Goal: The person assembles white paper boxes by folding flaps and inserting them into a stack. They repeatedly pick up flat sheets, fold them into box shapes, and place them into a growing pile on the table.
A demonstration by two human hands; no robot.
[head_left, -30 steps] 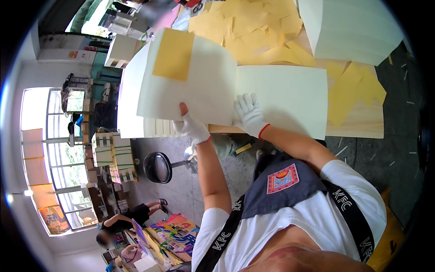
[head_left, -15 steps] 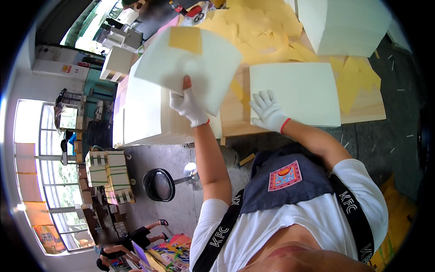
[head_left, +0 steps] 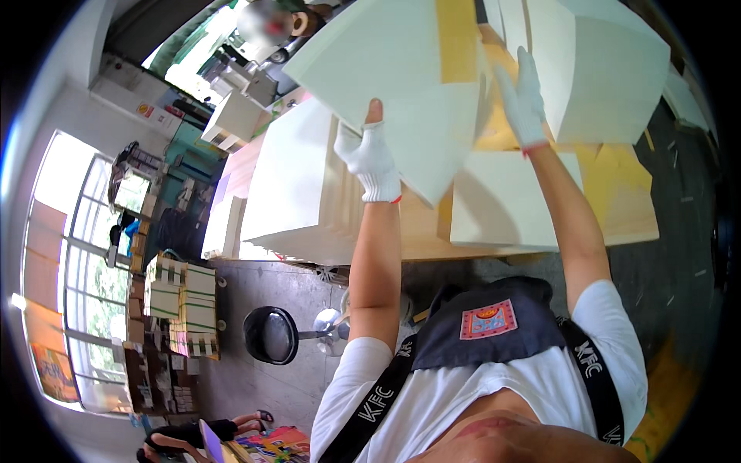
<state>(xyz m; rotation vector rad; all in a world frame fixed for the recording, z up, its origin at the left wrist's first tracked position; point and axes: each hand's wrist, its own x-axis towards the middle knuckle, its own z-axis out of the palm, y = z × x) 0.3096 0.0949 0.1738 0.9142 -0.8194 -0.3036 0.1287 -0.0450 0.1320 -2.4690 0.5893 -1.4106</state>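
Observation:
A large white sheet (head_left: 417,116) with a yellow strip (head_left: 457,38) across it is raised above the table. My left hand (head_left: 369,158), in a white glove with a bare thumb, grips its near left edge, thumb on top. To the right of the sheet, my right hand (head_left: 523,104) is lifted with its gloved fingers stretched out. I cannot tell whether it touches the sheet's edge. Below lies a low white stack (head_left: 498,212) near the table's front edge, partly shaded. A tall stack of white sheets (head_left: 289,166) stands left of my left hand.
Another tall white stack (head_left: 614,85) stands at the far right. Yellow paper pieces (head_left: 621,185) cover the table's right end. A round black stool (head_left: 270,336) and strapped bundles (head_left: 181,297) stand on the floor at left. Another person sits at lower left.
My left hand has moved right with the sheet, which now hangs farther over the table's middle. My right hand has left the low white stack and risen beside the sheet's right side.

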